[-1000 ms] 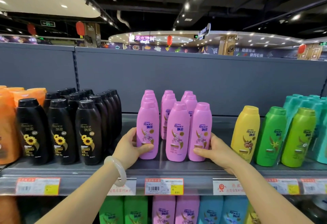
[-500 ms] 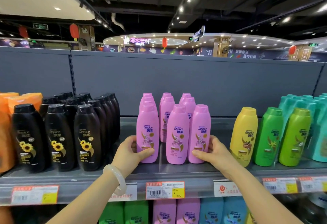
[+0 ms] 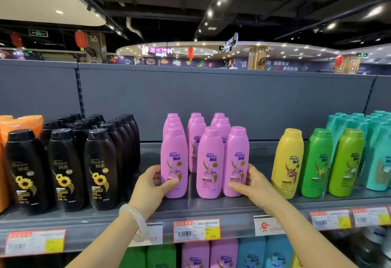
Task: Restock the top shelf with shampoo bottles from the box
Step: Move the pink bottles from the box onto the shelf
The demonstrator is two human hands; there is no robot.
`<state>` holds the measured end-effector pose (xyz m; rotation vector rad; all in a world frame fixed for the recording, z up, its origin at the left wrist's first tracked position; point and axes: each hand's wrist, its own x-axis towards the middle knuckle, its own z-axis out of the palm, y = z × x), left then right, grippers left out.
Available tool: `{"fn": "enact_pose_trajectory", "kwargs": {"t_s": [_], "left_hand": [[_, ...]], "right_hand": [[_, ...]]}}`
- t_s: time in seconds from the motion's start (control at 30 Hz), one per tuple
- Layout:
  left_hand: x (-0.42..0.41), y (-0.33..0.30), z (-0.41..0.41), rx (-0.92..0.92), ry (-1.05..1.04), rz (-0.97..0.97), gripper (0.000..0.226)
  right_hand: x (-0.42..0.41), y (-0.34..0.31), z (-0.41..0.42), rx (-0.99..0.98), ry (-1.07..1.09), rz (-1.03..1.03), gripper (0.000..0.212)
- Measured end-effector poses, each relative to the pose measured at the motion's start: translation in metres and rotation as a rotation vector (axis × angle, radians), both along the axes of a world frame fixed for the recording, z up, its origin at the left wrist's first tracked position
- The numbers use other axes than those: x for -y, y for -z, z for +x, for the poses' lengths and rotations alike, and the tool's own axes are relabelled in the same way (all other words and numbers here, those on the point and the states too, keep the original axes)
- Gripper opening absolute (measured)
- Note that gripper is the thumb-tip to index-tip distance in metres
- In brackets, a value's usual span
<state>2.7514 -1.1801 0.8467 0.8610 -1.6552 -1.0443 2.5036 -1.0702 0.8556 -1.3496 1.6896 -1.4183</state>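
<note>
Top shelf, grey metal (image 3: 211, 208), stock as we find it: in the middle, a cluster of pink plastic shampoo bottles with flip caps and orchid labels (image 3: 209, 161), all upright, three across the front and more ranked behind them toward the grey back panel (image 3: 211, 102). Our left hand (image 3: 151, 185) holds the front left pink bottle (image 3: 174, 161) low on its body, thumb laid across the label face and the other fingers curled round its left side. Our right hand (image 3: 251, 185) grips the front right pink bottle (image 3: 236, 159) at its base, thumb on the front and the fingers wrapped round the right side; that bottle stands touching the front middle pink bottle (image 3: 209, 161). A pale translucent bangle (image 3: 135, 221) sits on the left wrist. To the left: black bottles with sunflower labels (image 3: 63, 168), several rows deep, then orange bottles (image 3: 21, 121) at the edge. To the right: one yellow bottle (image 3: 288, 161), two green bottles (image 3: 330, 161), then teal bottles (image 3: 374, 140). Orange-and-yellow price tags (image 3: 196, 229) line the shelf lip. Lower shelf: green, pink and blue bottle tops (image 3: 211, 255). No box shows in our view.
</note>
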Motion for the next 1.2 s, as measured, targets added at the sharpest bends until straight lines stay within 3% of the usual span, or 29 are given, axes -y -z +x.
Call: {"fn": "enact_pose_trajectory", "kwargs": {"t_s": [0.13,0.27,0.33,0.43,0.53,0.7,0.97,1.2], "left_hand": [[-0.008,-0.005,0.000,0.018,0.000,-0.014,0.033],[-0.035,-0.010,-0.005,0.035,-0.339,-0.434,0.051],[-0.054,-0.014,-0.020,0.047,-0.305,-0.594,0.049],[-0.078,-0.017,-0.050,0.069,-0.189,-0.459,0.055],[-0.085,-0.005,-0.072,0.156,-0.232,-0.282,0.069],[-0.084,-0.001,-0.088,0.396,-0.307,-0.181,0.093],[-0.077,0.001,-0.098,0.491,-0.430,-0.196,0.066],[-0.080,0.002,-0.098,0.453,-0.423,-0.162,0.073]], "right_hand": [[0.000,0.000,0.000,-0.029,0.010,0.007,0.046],[0.001,0.001,0.000,-0.050,0.012,0.005,0.047],[0.000,0.001,-0.001,-0.057,0.014,0.002,0.047],[-0.001,0.002,-0.004,-0.054,0.026,-0.005,0.047],[-0.002,0.003,-0.004,-0.059,0.028,-0.012,0.047],[-0.001,0.005,-0.005,-0.048,0.039,-0.037,0.047],[-0.001,0.005,-0.005,-0.039,0.030,-0.034,0.050],[0.000,0.004,-0.004,-0.043,0.028,-0.026,0.053]]}}
